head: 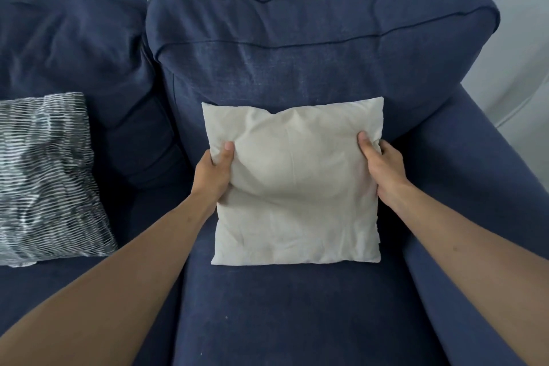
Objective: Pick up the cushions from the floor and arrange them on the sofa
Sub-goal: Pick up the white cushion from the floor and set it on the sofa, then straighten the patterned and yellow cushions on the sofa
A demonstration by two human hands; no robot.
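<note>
Sofa (297,321) seat: cream cushion (297,187) betw. L hand (215,175) & R hand (383,166) fingers.

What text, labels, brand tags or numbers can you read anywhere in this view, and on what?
None: no readable text, label, brand or number shows in this view.
Cream cushion: plain fabric, no tag visible.
Patterned cushion: black-and-white broken stripes only, no lettering.
Blue sofa: plain weave, no label showing.

arms: bare | left hand (214,173): bare | right hand (383,168): bare
</note>
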